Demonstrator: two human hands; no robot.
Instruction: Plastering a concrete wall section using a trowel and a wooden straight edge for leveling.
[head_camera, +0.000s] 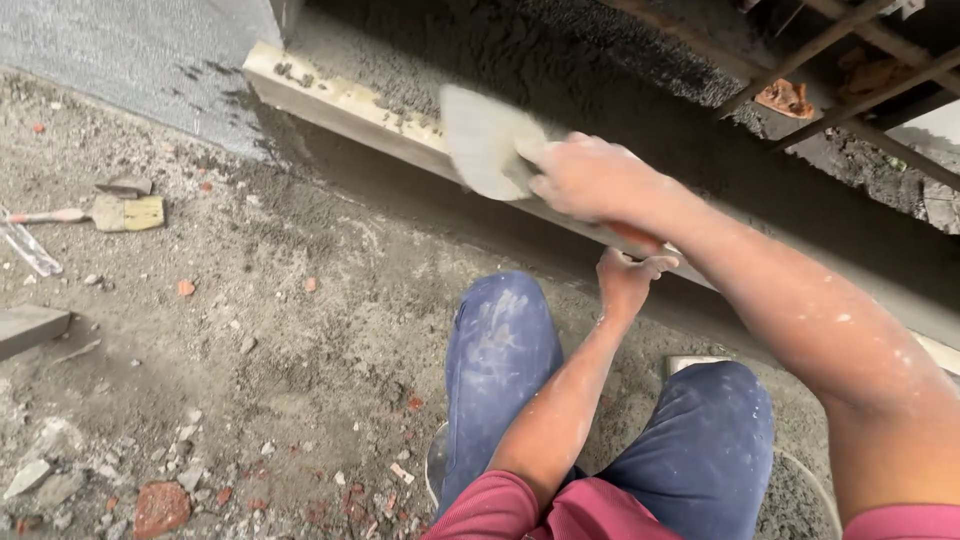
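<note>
Trowel at the plank's top edge, mortar part spread.
My right hand (590, 180) grips the trowel (485, 145); my left hand (628, 275), fingers closed, steadies the plank (340, 105); mortar (520, 60) above looks rough.

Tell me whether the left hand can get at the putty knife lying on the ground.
Probably not: the left hand is pressed to the wooden batten, while the putty knife lies far off across open rubble.
</note>
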